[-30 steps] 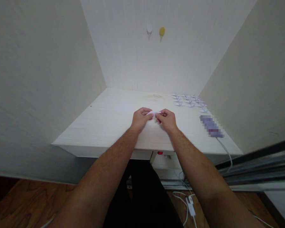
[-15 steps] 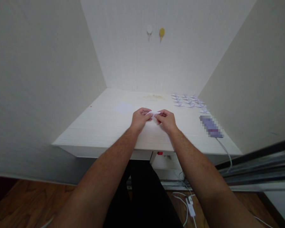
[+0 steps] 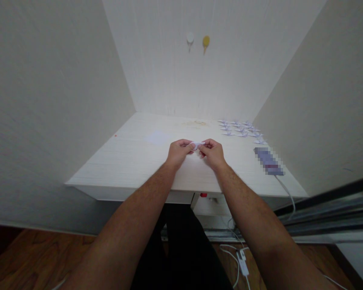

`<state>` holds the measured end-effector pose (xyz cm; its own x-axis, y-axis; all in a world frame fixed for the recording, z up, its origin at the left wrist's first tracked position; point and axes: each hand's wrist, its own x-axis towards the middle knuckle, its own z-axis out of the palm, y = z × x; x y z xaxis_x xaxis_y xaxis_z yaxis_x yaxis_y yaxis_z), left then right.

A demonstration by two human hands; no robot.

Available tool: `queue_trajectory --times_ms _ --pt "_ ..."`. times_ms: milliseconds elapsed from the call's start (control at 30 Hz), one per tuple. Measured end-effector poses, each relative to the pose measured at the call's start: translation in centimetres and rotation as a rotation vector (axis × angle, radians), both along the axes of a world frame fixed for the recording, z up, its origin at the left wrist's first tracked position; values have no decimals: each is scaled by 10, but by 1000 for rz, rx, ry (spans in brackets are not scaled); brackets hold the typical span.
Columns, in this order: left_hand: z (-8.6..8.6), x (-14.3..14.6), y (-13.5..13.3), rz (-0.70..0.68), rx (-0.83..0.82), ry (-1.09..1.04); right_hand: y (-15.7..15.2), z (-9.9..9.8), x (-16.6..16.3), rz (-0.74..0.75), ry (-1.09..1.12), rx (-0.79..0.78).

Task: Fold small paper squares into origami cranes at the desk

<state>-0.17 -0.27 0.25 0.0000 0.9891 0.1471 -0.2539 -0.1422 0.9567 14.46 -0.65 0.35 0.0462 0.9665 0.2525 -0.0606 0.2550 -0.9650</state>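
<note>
Barely any shift from half a second ago: both hands sit slightly closer together over the middle of the bench (image 3: 130, 161). Left hand (image 3: 178, 152) and right hand (image 3: 214, 154) each pinch one end of a small folded white paper (image 3: 199, 143), held just above the bench. Paper cranes (image 3: 240, 129) sit at the bench's far right. Likely mid-fold; the next crease needs aligned edges and firm fingertip pressure.

Soft, even indoor light; wide-angle bending at edges; distant details perhaps slightly blurred.
</note>
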Motion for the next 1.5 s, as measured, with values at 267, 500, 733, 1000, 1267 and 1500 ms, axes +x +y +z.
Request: queue_trajectory --times_ms 267,500,733,1000,1267,1500 --pt "3 1 -2 45 18 115 0 -2 -1 37 1 -29" --pt "4 1 -3 42 41 191 -2 2 -2 26 -48 -32" --pt "-3 0 2 -5 45 161 1 -1 1 34 -45 -16" --pt "-1 0 1 -5 65 124 -1 1 0 53 -43 -29" --pt "0 1 0 19 84 172 0 -2 -1 54 -56 -26" --pt "-5 -1 3 -56 80 176 3 -3 0 29 -9 -25"
